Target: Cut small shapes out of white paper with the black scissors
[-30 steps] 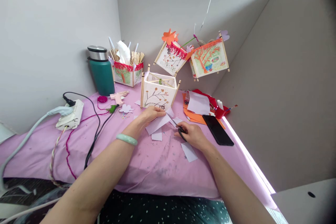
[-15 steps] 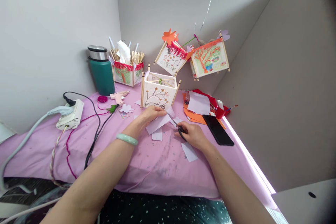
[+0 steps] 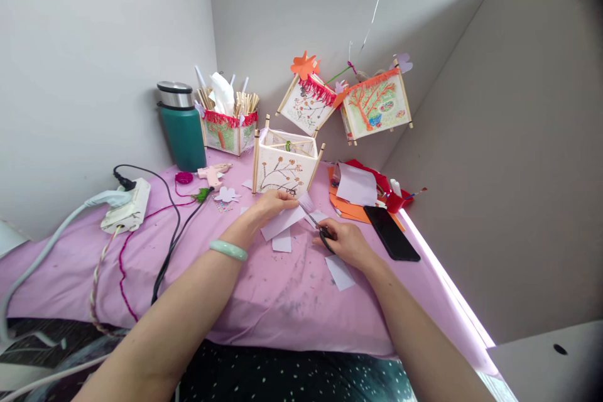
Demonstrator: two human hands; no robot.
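My left hand (image 3: 279, 202) pinches a small piece of pale purple paper (image 3: 306, 202), whose free edge looks cut into fine strips. In my right hand (image 3: 346, 240) is a pair of scissors (image 3: 324, 233) with black handles, its blades pointing up and left at that paper. Under my hands lie several loose pale paper pieces: a larger sheet (image 3: 282, 224), a small square (image 3: 281, 241) and another piece (image 3: 340, 272) below my right hand. Just behind stands a white box lantern (image 3: 287, 166) with wooden corner sticks and a drawn flowering branch.
Two decorated lanterns (image 3: 311, 103) hang at the back. A green bottle (image 3: 183, 132), a stick-filled holder (image 3: 223, 132), a pink glue gun (image 3: 214, 174) and a power strip (image 3: 126, 207) are on the left. Orange paper (image 3: 346, 208) and a black phone (image 3: 391, 233) lie on the right.
The scissor blades and the paper's cut strips have shifted very slightly at my left fingertips. Both hands keep nearly the same place and grip.
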